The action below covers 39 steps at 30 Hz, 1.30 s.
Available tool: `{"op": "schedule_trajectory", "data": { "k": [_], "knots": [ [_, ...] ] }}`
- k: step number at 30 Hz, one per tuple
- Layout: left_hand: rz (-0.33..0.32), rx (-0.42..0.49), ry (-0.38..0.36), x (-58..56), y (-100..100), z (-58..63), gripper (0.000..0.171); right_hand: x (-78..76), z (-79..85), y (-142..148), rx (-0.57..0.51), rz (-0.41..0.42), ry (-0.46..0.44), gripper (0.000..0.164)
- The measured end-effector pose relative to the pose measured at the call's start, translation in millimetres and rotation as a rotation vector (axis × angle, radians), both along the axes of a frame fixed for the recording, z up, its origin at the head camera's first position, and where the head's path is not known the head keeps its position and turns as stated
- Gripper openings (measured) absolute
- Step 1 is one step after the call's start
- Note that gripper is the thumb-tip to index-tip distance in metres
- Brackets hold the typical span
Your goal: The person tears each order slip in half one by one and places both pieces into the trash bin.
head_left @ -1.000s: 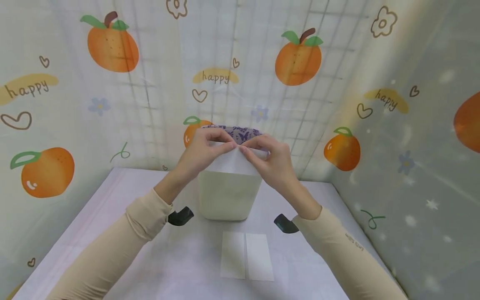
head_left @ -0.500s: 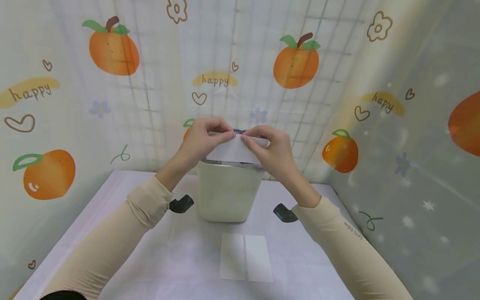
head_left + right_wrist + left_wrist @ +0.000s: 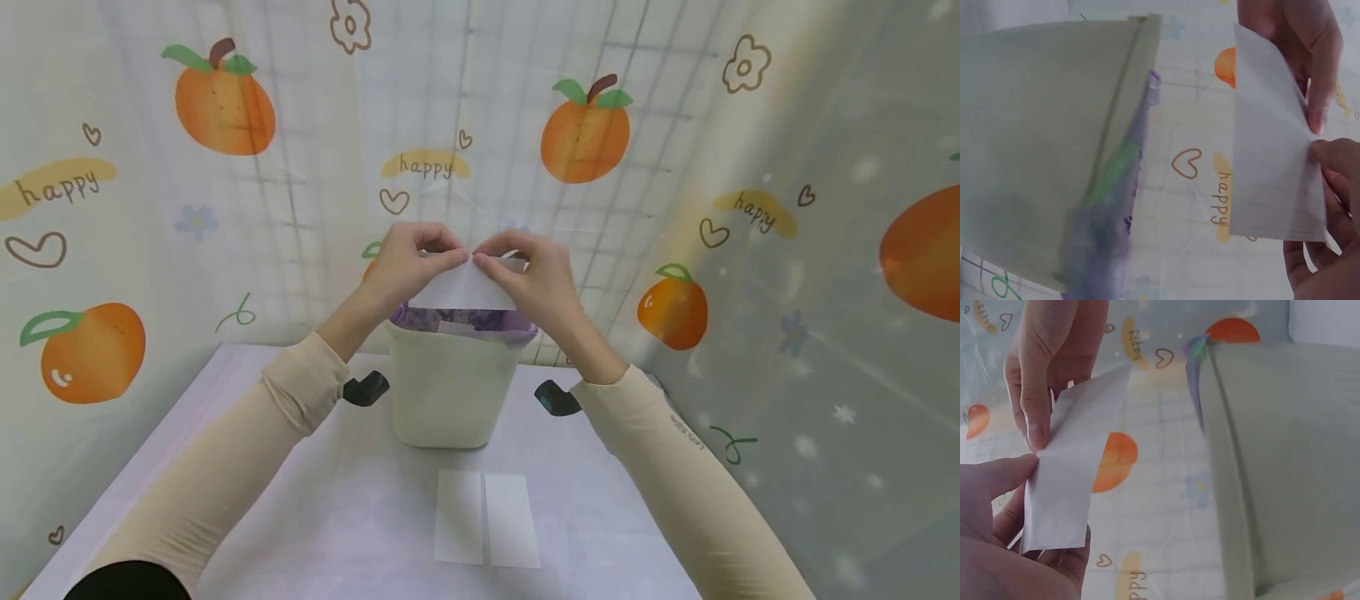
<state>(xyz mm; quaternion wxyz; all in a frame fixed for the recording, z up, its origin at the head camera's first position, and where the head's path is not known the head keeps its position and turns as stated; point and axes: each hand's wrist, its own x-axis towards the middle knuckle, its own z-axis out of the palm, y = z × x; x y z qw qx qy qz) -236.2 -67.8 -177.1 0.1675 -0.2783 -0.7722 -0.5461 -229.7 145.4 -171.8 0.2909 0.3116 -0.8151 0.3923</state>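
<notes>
A small white sheet of paper (image 3: 463,287) hangs above the bin, its top edge pinched at the middle by both hands. My left hand (image 3: 408,260) grips it with thumb and fingers from the left; my right hand (image 3: 536,271) does so from the right, the thumbs nearly meeting. In both wrist views a slight crease runs down the paper (image 3: 1063,478) from the pinch. Below stands a cream bin (image 3: 453,392) with a purple patterned liner (image 3: 517,327) folded over its rim. A white piece (image 3: 456,328) shows inside the bin, mostly hidden.
Two white rectangular papers (image 3: 459,517) lie side by side on the white-covered table (image 3: 322,517), in front of the bin. Dark wrist-worn pieces (image 3: 366,389) stick out near both cuffs. A curtain (image 3: 315,108) printed with oranges surrounds the table.
Both hands have risen with the paper from in front of the bin's upper part to above its rim. The bin's opening and liner have come into view.
</notes>
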Motion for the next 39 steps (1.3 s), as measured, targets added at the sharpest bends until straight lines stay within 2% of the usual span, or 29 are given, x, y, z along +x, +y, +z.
{"op": "schedule_trajectory", "data": {
  "k": [4,7,13,21,23,27,30,35,39],
  "knots": [
    [0.014,0.016,-0.014,-5.1,0,6.1,0.008,-5.7,11.2,0,0.0,0.0,-0.022,0.011],
    [0.02,-0.009,0.003,-9.7,1,10.6,0.008,-8.8,20.2,0,0.015,0.022,-0.033,0.013],
    [0.015,-0.03,0.026,-20.1,3,12.0,0.007,-17.1,28.4,-1,0.083,0.049,-0.09,0.015],
    [0.03,0.003,-0.057,-21.4,4,13.7,0.008,-17.3,32.4,1,0.186,-0.018,-0.139,0.009],
    [0.026,0.016,-0.077,-21.6,4,16.1,0.009,-18.0,32.8,1,0.183,-0.026,-0.132,0.01],
    [-0.022,0.065,-0.132,-21.2,4,21.3,0.012,-18.8,33.7,1,0.176,-0.047,-0.092,0.011],
    [-0.053,0.092,-0.167,-21.2,4,23.8,0.013,-17.3,34.7,0,0.187,-0.061,-0.033,0.011],
    [-0.077,0.125,-0.205,-21.3,6,24.1,0.012,-13.1,34.8,-1,0.2,-0.062,0.053,0.008],
    [-0.076,0.136,-0.224,-20.8,5,21.7,0.011,-11.4,34.6,-3,0.215,-0.063,0.069,0.005]
  ]
}}
